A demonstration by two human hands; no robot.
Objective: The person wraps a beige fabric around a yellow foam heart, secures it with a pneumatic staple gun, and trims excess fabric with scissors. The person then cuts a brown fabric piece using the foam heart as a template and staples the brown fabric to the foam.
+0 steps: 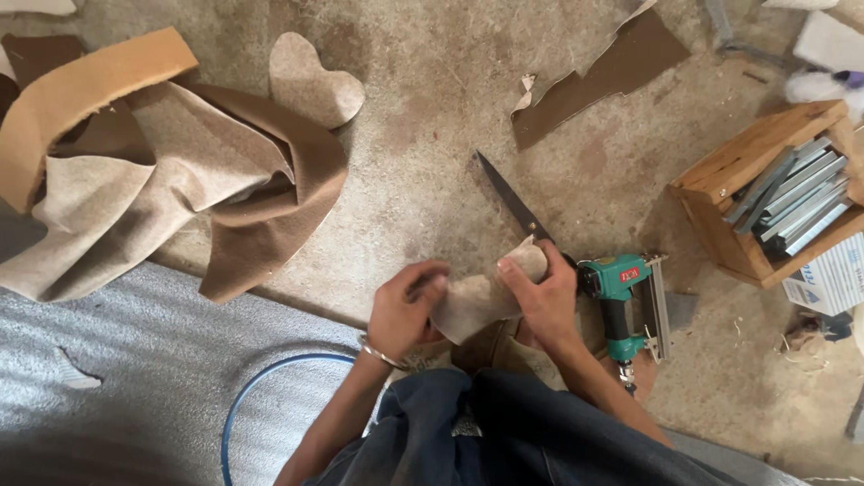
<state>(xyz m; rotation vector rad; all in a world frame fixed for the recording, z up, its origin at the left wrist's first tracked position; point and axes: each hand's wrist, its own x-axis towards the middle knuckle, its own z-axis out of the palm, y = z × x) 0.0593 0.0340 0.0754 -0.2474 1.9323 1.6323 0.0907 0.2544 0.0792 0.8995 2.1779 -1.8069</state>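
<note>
Fabric heap (180,180), tan and brown, at your ten o'clock. Wooden box (751,171) with staple strips at two o'clock. Green staple gun (625,301) just beside your right hand (544,301), three o'clock side. Scissors (513,200) at twelve. Both hands, left hand (405,310) included, fingers closed on beige felt piece (477,301), centre, between hands.

- I see a dusty brown floor (432,99) all around.
- Left of the grip, soft grey padding (135,360) covers the floor.
- Far up and left lies a heap of tan cloth (180,171).
- Off to the right stands a wooden box (729,171) full of metal staple strips (796,198).
- Daylight looks soft and even.
</note>
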